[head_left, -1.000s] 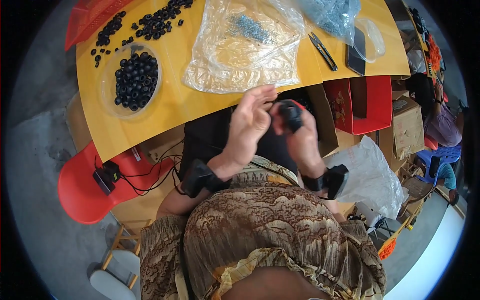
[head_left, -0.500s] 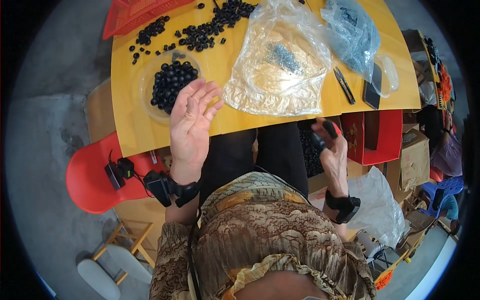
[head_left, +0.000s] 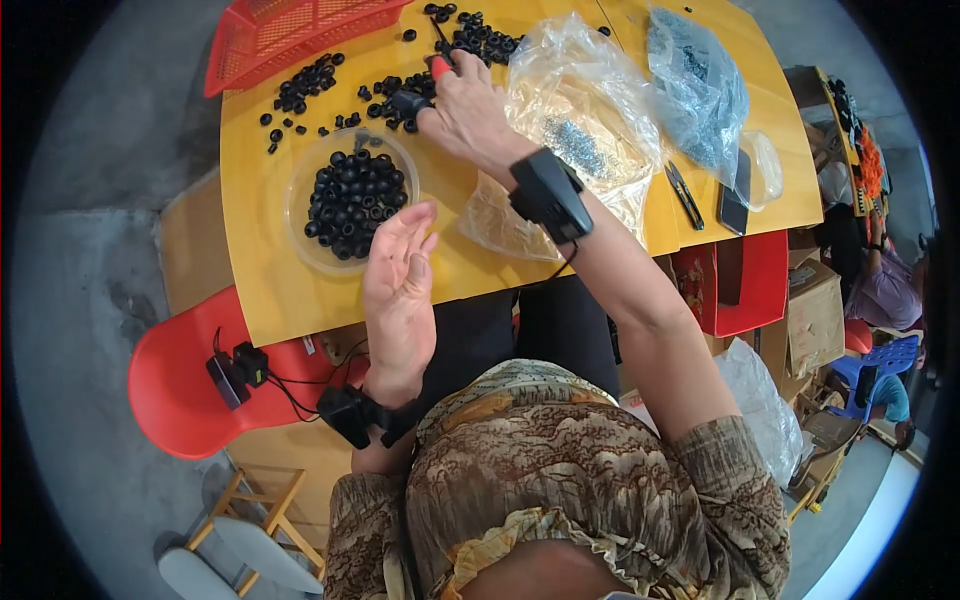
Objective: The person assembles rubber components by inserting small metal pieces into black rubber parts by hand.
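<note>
My right hand [head_left: 470, 112] reaches over the yellow table to a scattered pile of small black round parts [head_left: 485, 42]. Its thumb has a black covering and one finger a red and black one. Those two digits stand apart at the pile, with nothing visible between them. My left hand [head_left: 400, 300] is held near the table's front edge, palm turned inward, fingers loosely bent and empty. Just beyond it sits a clear round tub [head_left: 292, 215] with many black, bead-like parts [head_left: 355, 195] in it.
A clear plastic bag [head_left: 575, 85] with small metal bits lies under my right forearm. Farther right are a bluish bag [head_left: 695, 90], thread snips [head_left: 684, 195], a phone [head_left: 735, 200] and a clear lid [head_left: 766, 180]. A red basket [head_left: 300, 40] stands far left, a red chair [head_left: 180, 380] nearer.
My right hand has swung from beside my lap, at the table's front edge, up and left to the black parts. My left hand has come slightly nearer to me.
</note>
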### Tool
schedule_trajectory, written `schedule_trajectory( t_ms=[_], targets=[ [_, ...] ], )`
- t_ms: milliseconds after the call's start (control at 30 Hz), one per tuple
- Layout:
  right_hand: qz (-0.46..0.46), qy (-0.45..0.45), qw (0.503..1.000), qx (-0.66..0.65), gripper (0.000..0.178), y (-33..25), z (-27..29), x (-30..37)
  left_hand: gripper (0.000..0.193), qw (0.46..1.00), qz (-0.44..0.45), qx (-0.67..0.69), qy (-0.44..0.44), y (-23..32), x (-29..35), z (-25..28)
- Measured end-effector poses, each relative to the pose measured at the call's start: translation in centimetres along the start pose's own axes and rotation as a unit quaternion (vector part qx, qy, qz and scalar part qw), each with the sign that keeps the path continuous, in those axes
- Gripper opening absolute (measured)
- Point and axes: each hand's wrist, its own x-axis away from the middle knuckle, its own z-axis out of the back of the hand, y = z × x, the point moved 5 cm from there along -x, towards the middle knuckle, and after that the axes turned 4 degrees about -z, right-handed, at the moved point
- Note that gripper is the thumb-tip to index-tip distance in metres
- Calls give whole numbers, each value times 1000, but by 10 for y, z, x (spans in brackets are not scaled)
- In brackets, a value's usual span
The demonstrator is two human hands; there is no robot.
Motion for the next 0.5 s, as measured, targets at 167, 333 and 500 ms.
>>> schedule_trajectory(
  t_ms=[167,333,500],
  targets=[
    [-8,-33,992,117,54,7,-22,4,48,999,-3,19,-29,2,7,-1],
    [10,-89,989,121,57,7,-21,0,43,999,-2,7,-50,4,16,-17],
    [25,-80,980,182,50,2,-15,-10,40,997,6,28,-74,6,17,-25]
  ],
)
